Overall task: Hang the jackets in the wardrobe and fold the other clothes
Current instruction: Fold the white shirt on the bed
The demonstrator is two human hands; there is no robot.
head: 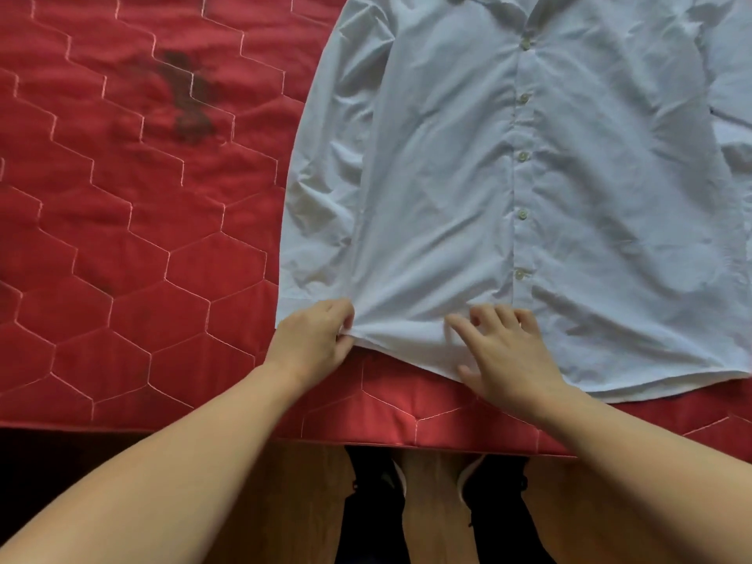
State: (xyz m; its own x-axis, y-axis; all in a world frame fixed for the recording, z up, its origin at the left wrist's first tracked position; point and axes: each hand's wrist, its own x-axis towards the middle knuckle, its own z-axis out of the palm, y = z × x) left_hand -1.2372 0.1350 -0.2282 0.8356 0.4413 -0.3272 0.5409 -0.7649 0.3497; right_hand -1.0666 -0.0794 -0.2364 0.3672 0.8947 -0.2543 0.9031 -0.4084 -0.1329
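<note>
- Bottom of the frame: you stand at the edge of the red quilted bedspread (122,246), dark shoes (374,490) on the wooden floor (285,502) below it.
- Lower centre: your left hand (313,339) pinches the near left corner of the white shirt (569,189) at its hem, fingers curled onto the cloth; your right hand (504,356) lies spread on the hem just beside it, fingers straight, pressing the fabric flat.
- Centre to upper right: the shirt lies face up and buttoned, collar at the top edge, its left sleeve (325,189) running down beside the body; the other sleeve runs out of frame at right.
- Progress, as a judgement: the shirt is laid out and being smoothed, with no fold made yet; no jacket or wardrobe is in view, so most of the job appears to remain.
- Upper left: a dark stain (187,95) marks the bedspread.
- No brand, label or writing can be read.
</note>
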